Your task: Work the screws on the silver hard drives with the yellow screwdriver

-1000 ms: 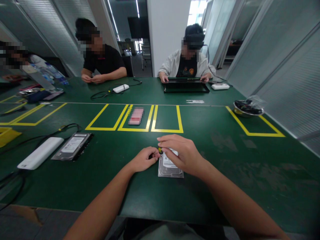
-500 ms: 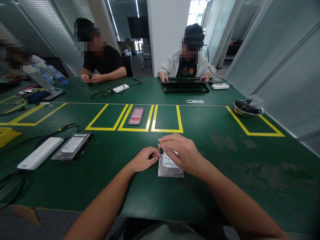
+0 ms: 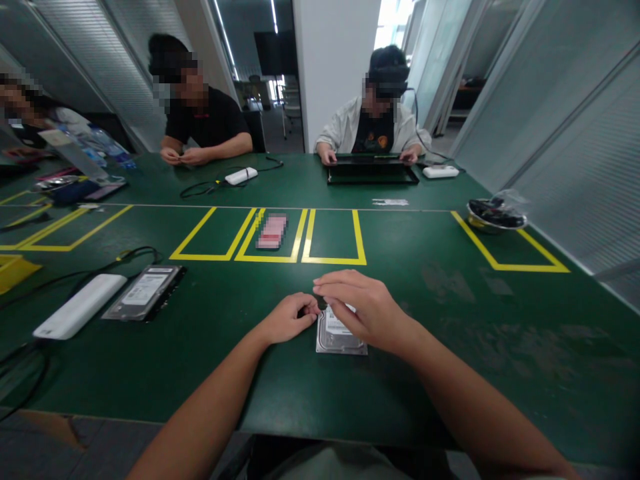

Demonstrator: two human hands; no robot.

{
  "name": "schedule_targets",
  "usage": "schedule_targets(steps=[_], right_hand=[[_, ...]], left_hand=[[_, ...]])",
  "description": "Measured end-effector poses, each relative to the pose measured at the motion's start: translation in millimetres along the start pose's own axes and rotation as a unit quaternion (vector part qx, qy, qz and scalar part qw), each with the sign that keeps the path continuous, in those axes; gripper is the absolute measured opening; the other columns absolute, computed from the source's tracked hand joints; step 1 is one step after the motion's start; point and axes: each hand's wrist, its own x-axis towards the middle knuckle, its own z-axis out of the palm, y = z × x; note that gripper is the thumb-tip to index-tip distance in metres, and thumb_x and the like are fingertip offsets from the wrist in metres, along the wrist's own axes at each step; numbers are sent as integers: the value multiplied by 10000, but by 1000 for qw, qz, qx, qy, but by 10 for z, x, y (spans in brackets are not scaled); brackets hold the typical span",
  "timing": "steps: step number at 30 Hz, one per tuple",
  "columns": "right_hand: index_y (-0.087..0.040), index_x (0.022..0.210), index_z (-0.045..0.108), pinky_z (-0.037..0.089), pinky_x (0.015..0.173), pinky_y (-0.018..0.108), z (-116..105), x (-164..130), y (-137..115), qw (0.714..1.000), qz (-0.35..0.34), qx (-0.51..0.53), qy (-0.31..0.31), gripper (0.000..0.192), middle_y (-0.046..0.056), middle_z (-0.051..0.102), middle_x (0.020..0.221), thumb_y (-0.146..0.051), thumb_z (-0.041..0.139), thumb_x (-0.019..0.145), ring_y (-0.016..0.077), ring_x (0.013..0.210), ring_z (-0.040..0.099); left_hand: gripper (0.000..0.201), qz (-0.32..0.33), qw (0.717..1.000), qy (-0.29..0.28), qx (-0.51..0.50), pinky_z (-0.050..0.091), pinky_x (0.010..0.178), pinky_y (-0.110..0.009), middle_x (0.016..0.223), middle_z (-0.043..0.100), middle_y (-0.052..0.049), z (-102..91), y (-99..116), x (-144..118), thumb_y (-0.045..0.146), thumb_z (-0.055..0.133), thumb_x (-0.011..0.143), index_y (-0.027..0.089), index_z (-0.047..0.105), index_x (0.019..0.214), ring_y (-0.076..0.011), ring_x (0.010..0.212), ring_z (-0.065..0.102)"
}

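Head view: green table (image 3: pixel 450 320) marked with yellow tape boxes (image 3: pixel 270 237), glass partitions on both sides, office behind. Two people sit at the far edge, one with hands on a black tray (image 3: pixel 373 175), the other with hands together near a white adapter (image 3: pixel 241 176) and its cable. Metal bowl (image 3: pixel 495 217) of dark parts far right. On the left, a second hard drive (image 3: pixel 145 292) lies next to a white power brick (image 3: pixel 80 307).

Change vs half a second ago: the small yellow item seen at the right fingertips is no longer visible; right hand fingers are now flatter and spread further forward. Left hand and drive have not shifted.

Hard drive (image 3: pixel 340 333) lies flat, label up, near the front edge of the table, dead centre. Right hand (image 3: pixel 367 310) covers its far end and right corner, fingers loosely spread, slightly curled, resting over the top; cannot tell if anything is pinched underneath. Left hand (image 3: pixel 290 319) sits just beside the drive's far-left corner, fingers curled in narrow, fingertips at the corner; contact with the casing looks likely but the exact grip is hidden by the right hand's fingers.
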Motion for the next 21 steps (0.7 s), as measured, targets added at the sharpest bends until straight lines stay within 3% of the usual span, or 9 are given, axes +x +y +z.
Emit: schedule_targets(steps=[7, 16, 21], right_hand=[[-126, 998, 673, 543, 924, 394, -3, -5, 1, 1000, 4, -18, 15, 177, 147, 681, 1129, -111, 525, 901, 211, 1067, 630], [-106, 1071, 654, 509, 986, 391, -21, -14, 3, 1000, -9, 3, -3, 260, 140, 687, 1158, -45, 506, 867, 207, 1131, 608], [-127, 989, 682, 535, 902, 397, -12, -5, 10, 999, 11, -30, 6, 163, 126, 689, 1063, -121, 541, 908, 211, 1014, 627]], left_hand=[[100, 0, 1000, 4, 3, 424, 723, -265, 822, 602, -9, 7, 6, -4, 159, 566, 809, 144, 633, 881, -147, 774, 539], [82, -11, 1000, 4, 13, 414, 705, -261, 802, 605, -8, 5, 13, -4, 167, 566, 812, 146, 628, 861, -144, 751, 545], [117, -6, 1000, -4, 23, 421, 748, -273, 864, 633, -24, -4, 9, -4, 184, 561, 824, 146, 644, 898, -156, 801, 553]])
